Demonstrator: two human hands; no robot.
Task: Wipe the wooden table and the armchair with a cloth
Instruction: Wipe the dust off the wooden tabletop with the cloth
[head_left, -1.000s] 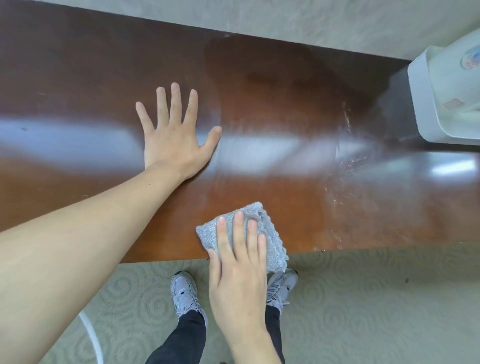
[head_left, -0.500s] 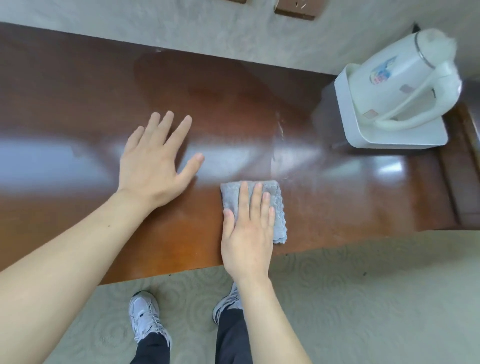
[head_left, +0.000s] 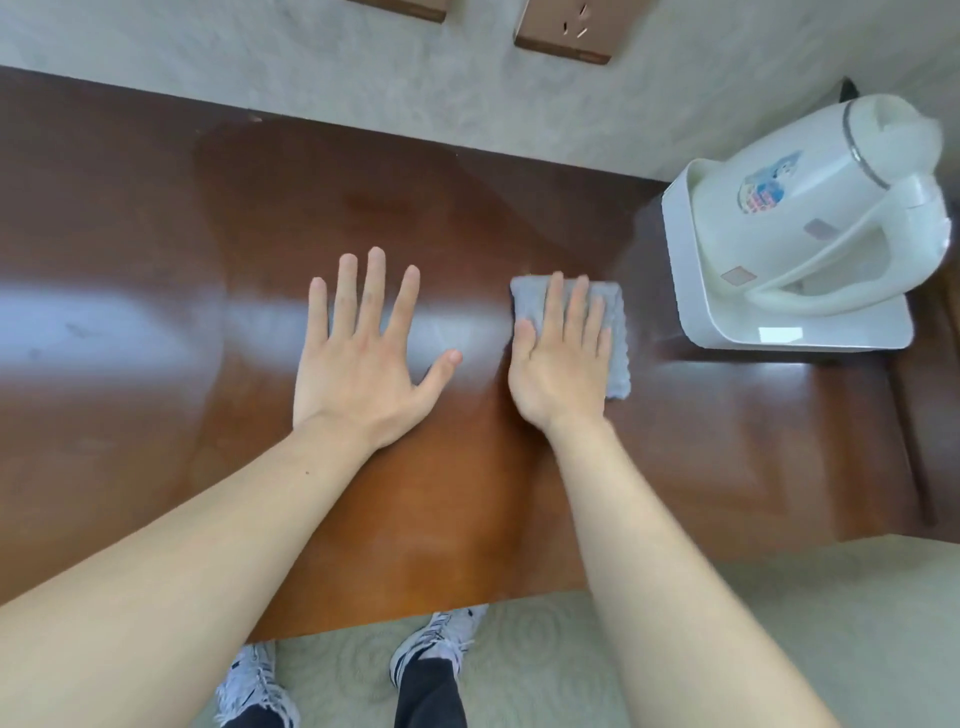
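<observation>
Cloth: folded grey cloth (head_left: 615, 332) lies flat mid-table (head_left: 156, 234), pinned under the right hand (head_left: 561, 358).
Right hand: fingers out straight, pressing, not gripping.
Left hand (head_left: 363, 358): spread flat on bare wood, holding nothing.
Tip: I'd push with even pressure and stop short of the kettle tray (head_left: 691, 312).
Armchair: not in sight.

Table (head_left: 156, 234) glossy reddish-brown; cloth (head_left: 615, 332) pale grey; kettle (head_left: 831, 208) white, blue-red sticker; carpet (head_left: 545, 665) beige, swirl pattern; trousers (head_left: 431, 696) black.
</observation>
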